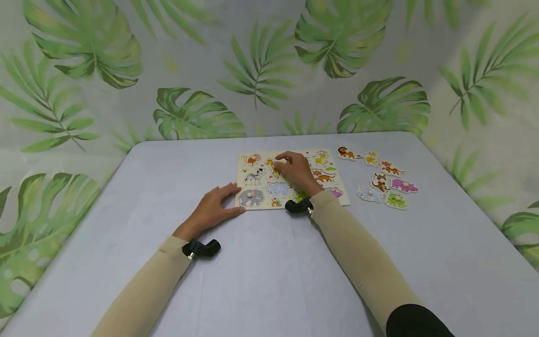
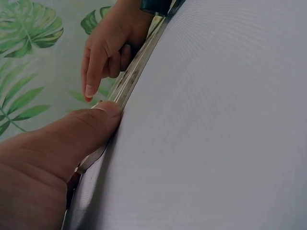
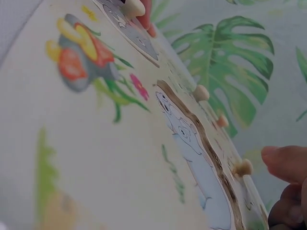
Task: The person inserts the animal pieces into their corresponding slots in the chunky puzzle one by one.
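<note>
You are working at a grey table [image 1: 269, 262] with a wooden animal puzzle board [image 1: 290, 180] lying flat near its far middle, in front of a leaf-patterned backdrop [image 1: 92, 51]. Your left hand [image 1: 214, 206] is resting flat on the table with straight, relaxed fingers, and its fingertips are touching the board's near left corner, right beside the grey elephant piece [image 1: 251, 197]; in the left wrist view your thumb [image 2: 72, 139] is pressing against the board's thin edge [image 2: 125, 81]. Your right hand [image 1: 296, 169] is hovering over the middle of the board with curled fingers, pinching at a piece by the giraffe [image 1: 271, 166]; whether the fingers are actually closing on its peg cannot be told, since the hand is covering it. The right wrist view is looking low across the board, showing the pale blue rhino piece [image 3: 192, 158] seated in its slot and small round pegs [image 3: 201, 92] standing up from other pieces. The zebra [image 1: 254, 176] and a tiger [image 1: 323, 176] are also sitting in the board. To the board's right, well apart from both hands, loose animal pieces [image 1: 381, 180] are lying scattered on the table, among them a lion [image 1: 346, 152] and a purple hippo [image 1: 403, 185].
</note>
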Motion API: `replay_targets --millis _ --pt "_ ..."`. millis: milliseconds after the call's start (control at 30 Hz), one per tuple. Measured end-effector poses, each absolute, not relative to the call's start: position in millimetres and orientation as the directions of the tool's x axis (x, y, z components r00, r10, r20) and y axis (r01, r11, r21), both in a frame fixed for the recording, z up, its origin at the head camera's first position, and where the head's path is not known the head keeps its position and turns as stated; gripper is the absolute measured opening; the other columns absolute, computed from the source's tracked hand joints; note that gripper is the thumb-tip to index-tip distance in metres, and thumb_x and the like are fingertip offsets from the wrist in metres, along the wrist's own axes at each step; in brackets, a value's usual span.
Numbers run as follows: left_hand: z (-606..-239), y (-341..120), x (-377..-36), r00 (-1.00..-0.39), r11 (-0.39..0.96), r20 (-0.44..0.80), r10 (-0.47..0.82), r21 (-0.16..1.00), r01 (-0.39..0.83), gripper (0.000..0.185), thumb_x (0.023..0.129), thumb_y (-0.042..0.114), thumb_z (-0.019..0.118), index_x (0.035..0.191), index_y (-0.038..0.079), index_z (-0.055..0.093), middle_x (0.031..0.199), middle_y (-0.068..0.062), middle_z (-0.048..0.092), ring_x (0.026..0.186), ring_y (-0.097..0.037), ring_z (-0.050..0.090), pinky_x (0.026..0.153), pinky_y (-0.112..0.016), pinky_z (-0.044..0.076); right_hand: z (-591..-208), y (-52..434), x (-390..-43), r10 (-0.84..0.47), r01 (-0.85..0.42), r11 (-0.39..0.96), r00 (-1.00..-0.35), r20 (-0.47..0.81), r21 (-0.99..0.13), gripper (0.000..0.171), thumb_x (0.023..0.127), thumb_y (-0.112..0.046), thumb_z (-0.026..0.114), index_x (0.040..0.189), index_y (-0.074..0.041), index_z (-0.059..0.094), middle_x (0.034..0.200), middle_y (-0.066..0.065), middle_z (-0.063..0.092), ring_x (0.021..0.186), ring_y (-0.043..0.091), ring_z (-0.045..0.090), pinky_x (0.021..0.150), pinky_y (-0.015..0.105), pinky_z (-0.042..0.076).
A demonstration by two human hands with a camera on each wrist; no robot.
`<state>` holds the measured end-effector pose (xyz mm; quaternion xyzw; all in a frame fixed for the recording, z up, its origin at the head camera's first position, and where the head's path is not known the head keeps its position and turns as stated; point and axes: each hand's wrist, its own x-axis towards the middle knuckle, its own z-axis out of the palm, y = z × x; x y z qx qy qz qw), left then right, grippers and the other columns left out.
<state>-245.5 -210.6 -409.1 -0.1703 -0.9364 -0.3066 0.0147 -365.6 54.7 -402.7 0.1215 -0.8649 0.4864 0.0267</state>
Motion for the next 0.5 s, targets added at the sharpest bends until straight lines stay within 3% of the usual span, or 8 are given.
replay_targets --millis 233,500 --pt "-413 -210 -243 -0.942 0.752 0.145 0.302 0.571 0.329 0.068 0.083 0.046 0.074 0.138 0.013 0.053 0.149 -0.008 0.042 0.14 -0.028 0.034 0.118 -0.047 0.019 -406 63 -368 -0.208 -0.26 0.437 -0.961 0.185 -0.861 0.031 0.091 -0.033 0.067 0.116 -0.014 0.069 0.059 0.001 0.04 0.044 0.014 0.029 0.045 0.031 0.032" --pt "-415 -207 -245 -0.943 0.75 0.139 0.302 0.577 0.325 0.068 0.083 0.047 0.073 0.138 0.015 0.053 0.15 -0.007 0.041 0.14 -0.026 0.033 0.118 -0.045 0.017 -392 77 -373 -0.201 -0.298 0.428 -0.952 0.231 -0.854 0.034 0.091 -0.037 0.066 0.117 -0.014 0.069 0.06 0.005 0.045 0.048 0.016 0.036 0.045 0.03 0.035"
